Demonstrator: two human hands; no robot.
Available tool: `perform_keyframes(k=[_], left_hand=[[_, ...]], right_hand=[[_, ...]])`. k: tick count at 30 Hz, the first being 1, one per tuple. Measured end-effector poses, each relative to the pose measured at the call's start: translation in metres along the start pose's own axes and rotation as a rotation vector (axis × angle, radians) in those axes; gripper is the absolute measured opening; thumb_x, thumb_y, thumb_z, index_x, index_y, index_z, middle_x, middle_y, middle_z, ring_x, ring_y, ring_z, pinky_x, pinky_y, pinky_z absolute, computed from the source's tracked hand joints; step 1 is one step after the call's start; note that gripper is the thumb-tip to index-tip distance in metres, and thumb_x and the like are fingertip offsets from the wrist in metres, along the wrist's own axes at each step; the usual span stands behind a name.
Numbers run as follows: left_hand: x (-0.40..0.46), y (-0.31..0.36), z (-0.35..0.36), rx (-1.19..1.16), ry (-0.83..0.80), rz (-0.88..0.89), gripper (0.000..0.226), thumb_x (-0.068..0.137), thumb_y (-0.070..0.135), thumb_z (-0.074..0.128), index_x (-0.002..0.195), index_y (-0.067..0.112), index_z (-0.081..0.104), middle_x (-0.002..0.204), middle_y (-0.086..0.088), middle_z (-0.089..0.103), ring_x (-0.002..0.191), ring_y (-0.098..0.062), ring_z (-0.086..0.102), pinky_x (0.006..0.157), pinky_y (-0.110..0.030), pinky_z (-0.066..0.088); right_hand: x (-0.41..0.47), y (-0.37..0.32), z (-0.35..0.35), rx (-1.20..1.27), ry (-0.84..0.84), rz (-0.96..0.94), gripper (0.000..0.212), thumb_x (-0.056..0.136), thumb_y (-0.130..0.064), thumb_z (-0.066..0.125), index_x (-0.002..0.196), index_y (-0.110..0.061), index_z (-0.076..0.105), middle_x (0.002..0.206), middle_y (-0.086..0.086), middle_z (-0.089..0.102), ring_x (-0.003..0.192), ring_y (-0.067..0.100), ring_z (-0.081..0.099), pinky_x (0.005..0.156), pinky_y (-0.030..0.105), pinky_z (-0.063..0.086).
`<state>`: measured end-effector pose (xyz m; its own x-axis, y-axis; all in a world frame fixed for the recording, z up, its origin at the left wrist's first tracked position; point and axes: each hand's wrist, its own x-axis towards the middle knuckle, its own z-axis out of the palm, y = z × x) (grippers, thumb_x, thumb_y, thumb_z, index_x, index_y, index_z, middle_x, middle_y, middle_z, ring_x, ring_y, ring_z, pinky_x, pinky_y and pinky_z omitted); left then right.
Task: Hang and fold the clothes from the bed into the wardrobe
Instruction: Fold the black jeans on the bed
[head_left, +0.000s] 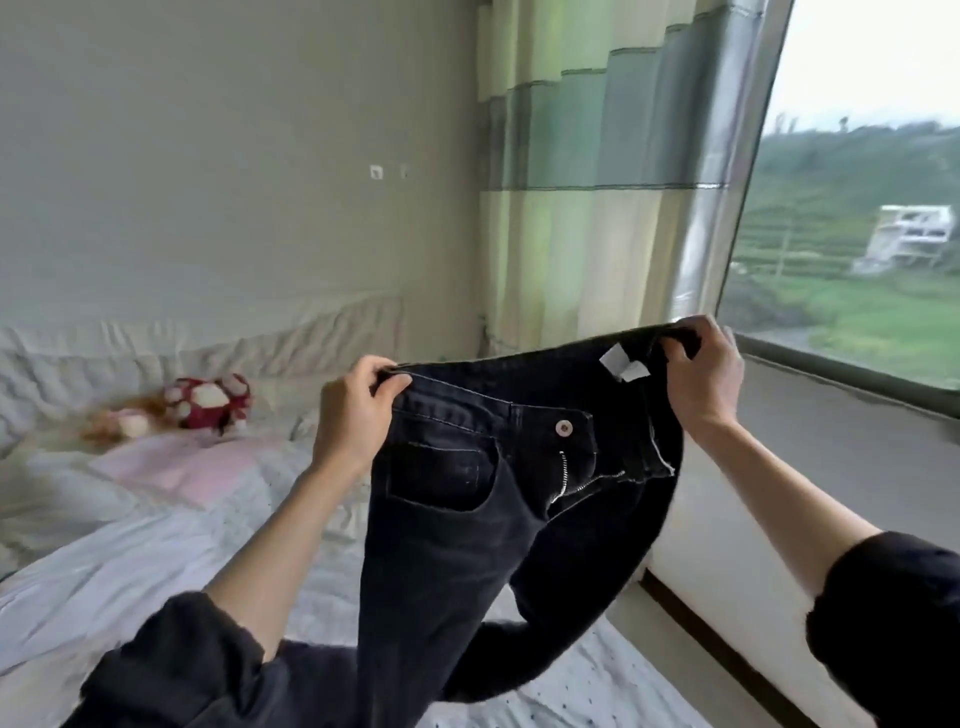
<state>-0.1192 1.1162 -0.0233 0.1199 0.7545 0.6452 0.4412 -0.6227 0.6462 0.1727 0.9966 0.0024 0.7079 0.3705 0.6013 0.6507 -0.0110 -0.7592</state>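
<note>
The black jeans (467, 519) legs run off the bottom edge; plush toy (208, 400) blurred.

Black jeans (467, 519), fly unzipped and button undone, held up by the waistband above the bed (156, 545); legs hang down toward the white sheet.

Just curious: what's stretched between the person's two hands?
In the head view, the waistband of black jeans spans from left hand to right hand; fly open.

Ahead of me a plain grey wall (208, 156) meets striped green curtains (582, 182). To my right, a large window (857, 208) admits overcast daylight above a grey sill (831, 447).
</note>
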Motion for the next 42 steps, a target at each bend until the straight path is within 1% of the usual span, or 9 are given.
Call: perform_keyframes(k=[4, 10, 19, 25, 29, 31, 35, 39, 42], left_hand=[[0.013, 0.094, 0.062, -0.141, -0.057, 0.116, 0.02, 0.089, 0.015, 0.063, 0.099, -0.002, 0.06, 0.082, -0.01, 0.063, 0.075, -0.023, 0.056, 0.058, -0.018, 0.034], [0.029, 0.238, 0.142, -0.249, -0.113, 0.287, 0.025, 0.091, 0.029, 0.06, 0.099, 0.007, 0.053, 0.079, 0.001, 0.055, 0.068, -0.018, 0.051, 0.06, -0.023, 0.034], [0.034, 0.343, 0.205, -0.395, -0.121, 0.286, 0.02, 0.09, 0.028, 0.061, 0.092, 0.012, 0.049, 0.081, 0.002, 0.056, 0.073, -0.016, 0.052, 0.056, -0.012, 0.035], [0.031, 0.292, 0.188, -0.311, -0.1, 0.152, 0.02, 0.089, 0.026, 0.063, 0.088, 0.01, 0.052, 0.07, 0.006, 0.052, 0.063, -0.007, 0.048, 0.051, -0.006, 0.036], [0.015, 0.228, 0.156, -0.227, -0.146, -0.001, 0.02, 0.089, 0.027, 0.063, 0.083, 0.011, 0.053, 0.07, 0.002, 0.055, 0.068, -0.019, 0.053, 0.061, -0.023, 0.041], [0.008, 0.189, 0.132, -0.182, -0.128, -0.055, 0.021, 0.088, 0.028, 0.063, 0.077, 0.016, 0.051, 0.07, 0.002, 0.056, 0.069, -0.021, 0.055, 0.066, -0.03, 0.045], [-0.005, 0.119, 0.07, 0.03, -0.062, -0.105, 0.021, 0.089, 0.029, 0.063, 0.08, 0.014, 0.05, 0.068, 0.006, 0.052, 0.063, -0.005, 0.048, 0.053, -0.011, 0.033], [-0.034, 0.034, -0.005, 0.181, -0.066, -0.282, 0.02, 0.089, 0.029, 0.062, 0.085, 0.012, 0.051, 0.071, 0.005, 0.052, 0.075, -0.018, 0.052, 0.063, -0.026, 0.033], [-0.061, -0.023, -0.046, 0.274, -0.113, -0.381, 0.021, 0.09, 0.029, 0.06, 0.09, 0.011, 0.05, 0.08, 0.0, 0.054, 0.083, -0.021, 0.052, 0.066, -0.027, 0.032]], right_hand=[[0.048, 0.01, -0.094, -0.158, 0.216, 0.026, 0.022, 0.093, -0.008, 0.048, 0.111, -0.004, 0.059, 0.117, 0.018, 0.053, 0.101, 0.031, 0.052, 0.07, 0.022, 0.027], [0.131, 0.016, -0.232, -0.349, 0.493, 0.006, 0.021, 0.095, -0.008, 0.047, 0.113, -0.008, 0.057, 0.119, 0.014, 0.052, 0.099, 0.033, 0.057, 0.074, 0.033, 0.041], [0.217, 0.02, -0.329, -0.508, 0.592, -0.141, 0.027, 0.095, -0.005, 0.048, 0.12, -0.012, 0.055, 0.125, 0.012, 0.051, 0.105, 0.03, 0.056, 0.072, 0.026, 0.035], [0.225, 0.026, -0.273, -0.437, 0.41, -0.259, 0.023, 0.095, -0.012, 0.051, 0.117, -0.013, 0.058, 0.122, 0.009, 0.053, 0.105, 0.028, 0.056, 0.077, 0.026, 0.036], [0.203, 0.03, -0.194, -0.344, 0.221, -0.26, 0.023, 0.095, -0.014, 0.05, 0.115, -0.015, 0.061, 0.123, 0.009, 0.053, 0.105, 0.03, 0.055, 0.074, 0.028, 0.034], [0.181, 0.028, -0.142, -0.279, 0.127, -0.236, 0.024, 0.093, -0.013, 0.05, 0.113, -0.014, 0.061, 0.121, 0.011, 0.054, 0.105, 0.032, 0.054, 0.073, 0.029, 0.035], [0.127, 0.017, -0.055, -0.186, -0.045, -0.177, 0.028, 0.09, -0.01, 0.049, 0.114, -0.014, 0.062, 0.119, 0.012, 0.055, 0.106, 0.032, 0.053, 0.077, 0.029, 0.034], [0.045, 0.013, 0.041, -0.12, -0.308, -0.1, 0.029, 0.088, -0.01, 0.051, 0.115, -0.014, 0.062, 0.12, 0.014, 0.057, 0.109, 0.033, 0.053, 0.085, 0.032, 0.039], [-0.025, 0.018, 0.099, -0.101, -0.464, -0.049, 0.026, 0.087, -0.01, 0.055, 0.111, -0.012, 0.063, 0.116, 0.017, 0.059, 0.108, 0.034, 0.054, 0.086, 0.035, 0.041]])
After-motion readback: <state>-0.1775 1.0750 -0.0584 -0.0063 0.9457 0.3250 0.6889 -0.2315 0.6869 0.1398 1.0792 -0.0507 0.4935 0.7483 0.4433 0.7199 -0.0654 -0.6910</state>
